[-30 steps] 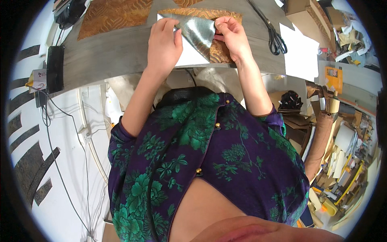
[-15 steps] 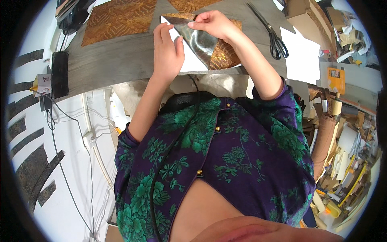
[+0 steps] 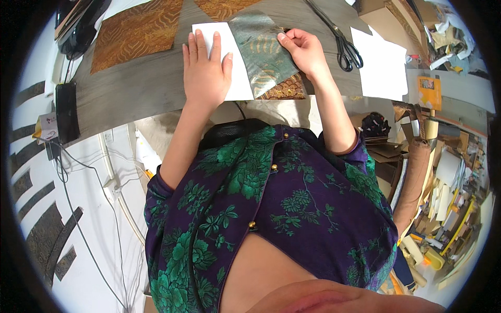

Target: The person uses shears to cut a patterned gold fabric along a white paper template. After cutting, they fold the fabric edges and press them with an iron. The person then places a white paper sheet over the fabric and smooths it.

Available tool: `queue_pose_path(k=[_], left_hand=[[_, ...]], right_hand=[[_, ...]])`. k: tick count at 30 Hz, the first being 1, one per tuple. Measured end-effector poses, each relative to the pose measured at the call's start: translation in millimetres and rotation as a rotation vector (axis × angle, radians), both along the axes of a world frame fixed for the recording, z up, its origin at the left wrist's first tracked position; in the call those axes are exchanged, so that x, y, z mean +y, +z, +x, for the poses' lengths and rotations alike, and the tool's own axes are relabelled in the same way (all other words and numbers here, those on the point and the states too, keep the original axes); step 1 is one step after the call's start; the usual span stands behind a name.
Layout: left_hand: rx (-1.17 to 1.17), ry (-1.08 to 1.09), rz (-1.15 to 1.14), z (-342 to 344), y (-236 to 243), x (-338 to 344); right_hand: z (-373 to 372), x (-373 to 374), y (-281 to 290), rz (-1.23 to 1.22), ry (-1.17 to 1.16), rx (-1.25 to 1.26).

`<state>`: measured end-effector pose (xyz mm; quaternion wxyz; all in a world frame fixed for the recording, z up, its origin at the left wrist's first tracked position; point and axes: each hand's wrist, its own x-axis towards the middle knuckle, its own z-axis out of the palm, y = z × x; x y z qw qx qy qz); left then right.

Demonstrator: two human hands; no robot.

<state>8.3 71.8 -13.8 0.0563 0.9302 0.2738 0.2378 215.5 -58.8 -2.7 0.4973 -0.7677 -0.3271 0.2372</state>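
Observation:
My left hand [image 3: 204,78] lies flat, fingers stretched, on a white sheet of paper [image 3: 237,73] at the table's near edge. A glossy, dark grey-green, see-through sheet [image 3: 261,49] lies beside the paper's right edge. Between thumb and fingers, my right hand [image 3: 307,52] pinches that sheet's right edge. Beneath it shows a brown-and-gold patterned piece [image 3: 286,89], its pattern partly visible through the sheet. Whether the piece is fabric or paper I cannot tell.
Black-handled scissors [image 3: 347,52] lie right of my right hand, with white paper [image 3: 381,65] beyond them. More brown-gold patterned material [image 3: 138,34] is spread on the grey table [image 3: 125,91] at far left. A cardboard box [image 3: 396,26] stands at far right.
My right hand has moved right and nearer, drawing the folded see-through sheet out over the patterned piece. My left hand has flattened onto the white paper. The view has shifted slightly.

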Motion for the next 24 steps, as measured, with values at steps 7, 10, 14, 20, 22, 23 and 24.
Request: queue_pose_path(k=[7,10,14,20,22,23,24], left_hand=[[0.012,-0.015,0.033,-2.9,4.3,-1.3],[0.006,-0.024,0.046,-3.0,3.0,-1.0],[0.041,-0.024,0.060,-5.6,5.3,-1.2],[0.091,-0.020,0.048,-7.1,6.8,0.4],[0.095,-0.020,0.048,-6.9,5.1,0.5],[0.097,-0.020,0.048,-5.9,4.7,-0.1],[0.103,-0.016,0.041,-5.2,5.1,-0.9]], right_hand=[[0.6,-44.2,10.9,0.084,-0.172,0.115],[7.8,-62.7,15.2,0.133,-0.205,0.113],[12.3,-80.4,26.9,0.205,-0.245,0.106],[30.2,-105.3,48.2,0.380,-0.251,0.269],[36.5,-113.1,53.1,0.437,-0.268,0.328],[41.4,-117.9,54.6,0.466,-0.276,0.358],[48.7,-122.3,53.7,0.493,-0.262,0.350]])
